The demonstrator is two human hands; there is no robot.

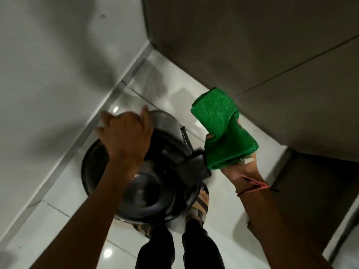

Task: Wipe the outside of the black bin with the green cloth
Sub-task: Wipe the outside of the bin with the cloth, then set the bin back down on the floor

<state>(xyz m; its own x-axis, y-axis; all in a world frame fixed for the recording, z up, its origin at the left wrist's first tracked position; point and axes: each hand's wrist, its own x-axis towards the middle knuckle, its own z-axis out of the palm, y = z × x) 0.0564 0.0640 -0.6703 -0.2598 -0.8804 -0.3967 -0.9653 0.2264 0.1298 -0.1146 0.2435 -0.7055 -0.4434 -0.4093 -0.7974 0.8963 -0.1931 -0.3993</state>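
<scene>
The black bin (93, 167) stands on the white tiled floor below me, round, with a shiny metal rim, its lid (165, 121) raised at the far side. My left hand (124, 136) reaches down over the bin's far rim, with the thumb on the lid and the fingers loosely curled; whether it grips anything is blurred. My right hand (240, 167) is raised to the right of the bin, shut on the folded green cloth (223, 129), which is held clear of the bin.
A grey wall (58, 65) runs close along the bin's left side, and dark cabinet panels (252, 45) close in at the back and right. My sandalled feet (200, 206) stand right beside the bin's near edge.
</scene>
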